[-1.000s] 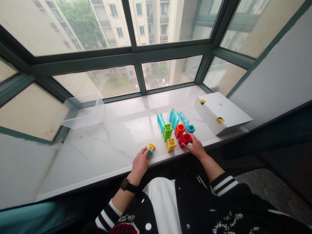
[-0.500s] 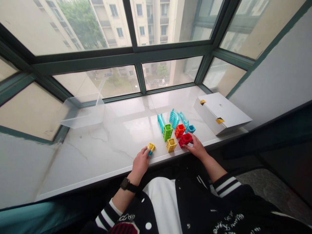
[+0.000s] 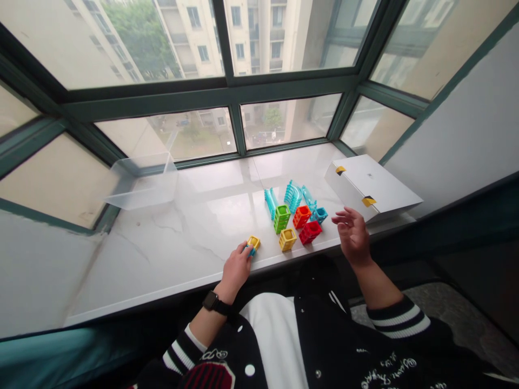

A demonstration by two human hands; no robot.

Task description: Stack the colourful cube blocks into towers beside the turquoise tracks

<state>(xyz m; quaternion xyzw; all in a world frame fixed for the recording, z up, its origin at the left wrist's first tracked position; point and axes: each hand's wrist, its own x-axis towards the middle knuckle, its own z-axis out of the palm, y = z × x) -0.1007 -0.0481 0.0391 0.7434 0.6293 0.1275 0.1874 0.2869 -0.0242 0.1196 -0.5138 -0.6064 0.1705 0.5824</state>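
Note:
My left hand (image 3: 237, 266) is closed on a small yellow and blue toy block (image 3: 253, 243) near the sill's front edge. My right hand (image 3: 352, 233) is raised at the right, palm turned inward, fingers apart and nothing in them. The red block (image 3: 310, 232) stands nearest to it, apart from the fingers. A yellow block (image 3: 287, 239) sits left of the red one. Behind them are a green block (image 3: 281, 218), an orange block (image 3: 301, 217) and a blue block (image 3: 319, 215). Turquoise track pieces (image 3: 292, 195) stand at the back of the group.
On the marble sill (image 3: 194, 227), a clear plastic bin (image 3: 141, 183) rests at the left by the window. A white box (image 3: 373, 183) with yellow and black tabs stands at the right. Green window frames (image 3: 211, 94) border the sill behind.
My right hand has let go of the red block and lifted away to the right. The red block stays in the group. My left hand keeps its hold on the yellow and blue block.

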